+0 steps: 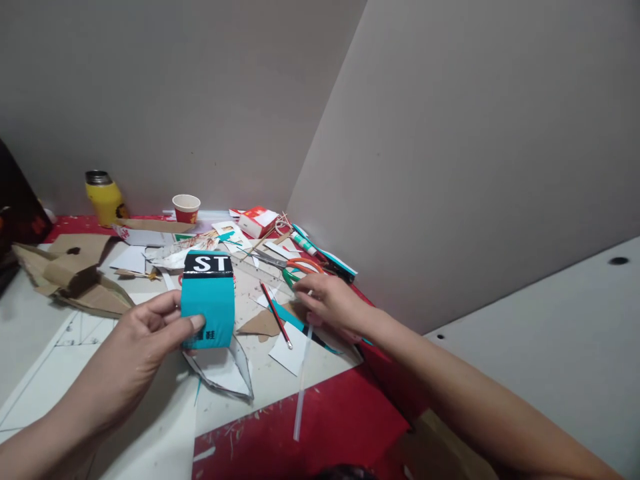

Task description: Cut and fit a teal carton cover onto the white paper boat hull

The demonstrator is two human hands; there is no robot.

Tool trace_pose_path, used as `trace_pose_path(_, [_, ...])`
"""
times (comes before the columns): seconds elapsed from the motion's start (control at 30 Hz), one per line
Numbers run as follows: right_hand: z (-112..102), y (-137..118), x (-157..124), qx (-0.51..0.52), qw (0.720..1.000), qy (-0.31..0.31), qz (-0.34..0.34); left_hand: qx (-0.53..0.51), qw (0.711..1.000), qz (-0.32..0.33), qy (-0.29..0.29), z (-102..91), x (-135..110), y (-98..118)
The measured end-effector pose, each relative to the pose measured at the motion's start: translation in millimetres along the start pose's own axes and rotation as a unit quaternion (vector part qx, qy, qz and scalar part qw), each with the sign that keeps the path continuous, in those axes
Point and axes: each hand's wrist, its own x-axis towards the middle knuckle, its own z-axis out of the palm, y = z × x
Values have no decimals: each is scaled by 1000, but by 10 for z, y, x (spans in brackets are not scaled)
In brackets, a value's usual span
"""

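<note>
My left hand (133, 350) pinches a teal card piece (208, 308) with a black band lettered "ST", held upright above the table. My right hand (327, 301) reaches over the clutter, fingers curled down onto paper scraps just below the orange-and-green handled scissors (295, 268). What those fingers grip, if anything, is hidden. A red pencil (275, 315) lies between my two hands. A clear stick (302, 387) runs from under my right hand toward the near edge.
A yellow flask (103, 196) and a red paper cup (186, 208) stand at the back by the wall. Folded brown cardboard (75, 273) lies at the left. A small red and white box (258, 221) sits among paper scraps. A grey panel (500, 167) rises on the right.
</note>
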Motion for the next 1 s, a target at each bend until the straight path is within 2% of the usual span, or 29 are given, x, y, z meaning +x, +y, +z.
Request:
trace_pose_path(0.1, [96, -165, 47, -22, 997, -34, -69, 0, 1000, -7, -13, 25, -11, 15])
trace_pose_path(0.2, [204, -213, 161, -46, 990, -52, -124, -4, 999, -9, -38, 46, -27, 31])
trace_pose_path(0.37, [245, -175, 285, -39, 987, -26, -156, 17, 998, 4, -64, 33, -27, 26])
trace_pose_path(0.47, [170, -199, 279, 2, 989, 31, -145, 37, 997, 17, -71, 30, -23, 39])
trace_pose_path(0.57, [73, -345, 248, 54, 984, 124, -113, 65, 995, 24, -78, 40, -19, 62])
trace_pose_path(0.63, [16, -500, 237, 99, 970, 197, -105, 76, 993, 24, -86, 49, -18, 67])
trace_pose_path(0.73, [-51, -727, 258, 152, 939, 276, -140, 87, 989, 26, -116, 54, -19, 43])
trace_pose_path(0.87, [-95, -867, 330, 111, 919, 317, -205, 118, 980, 46, -151, 39, -13, -26])
trace_pose_path(1.0, [-98, -859, 369, 95, 911, 325, -237, 146, 976, 61, -149, 9, -1, -68])
